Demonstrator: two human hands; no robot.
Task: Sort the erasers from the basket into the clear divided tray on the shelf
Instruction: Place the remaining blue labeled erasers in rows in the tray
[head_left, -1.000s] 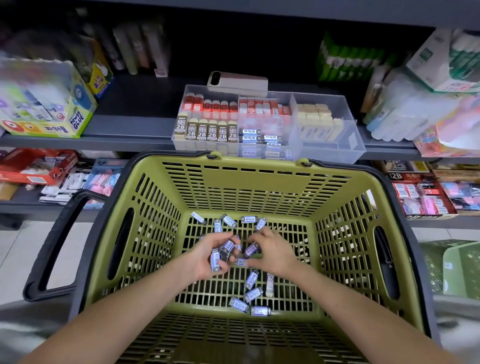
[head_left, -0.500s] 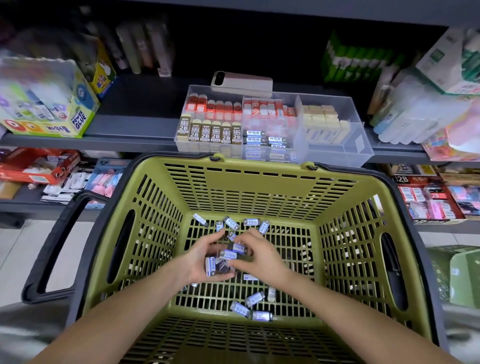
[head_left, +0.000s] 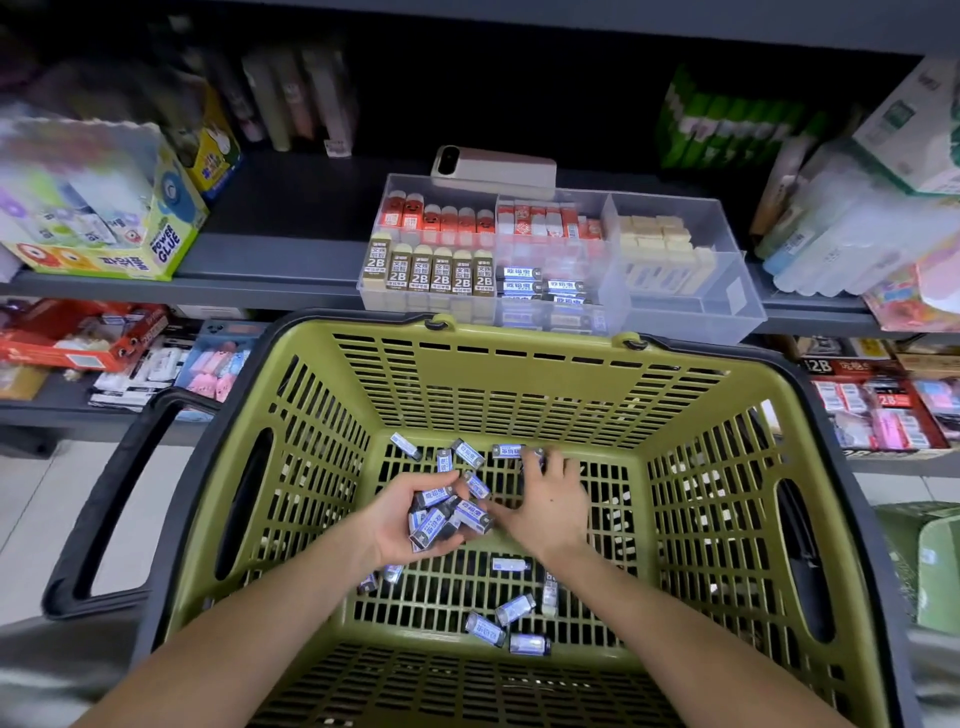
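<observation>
Roughly thirteen blue-sleeved erasers (head_left: 514, 608) lie loose on the basket (head_left: 519, 384) floor, their long axes pointing every way: six in a far cluster, seven nearer. The left hand (head_left: 402, 525), palm up, cups about five more in a jumble. The right hand (head_left: 550, 499) reaches onto the far cluster, its fingers blurred; I cannot tell whether it grips. On the shelf (head_left: 270, 260), the tray (head_left: 691, 312) holds matching erasers lying crosswise in its front middle compartment.

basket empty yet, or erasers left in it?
Not empty: blue erasers lie loose on the basket floor; the left hand holds a handful more.
</observation>
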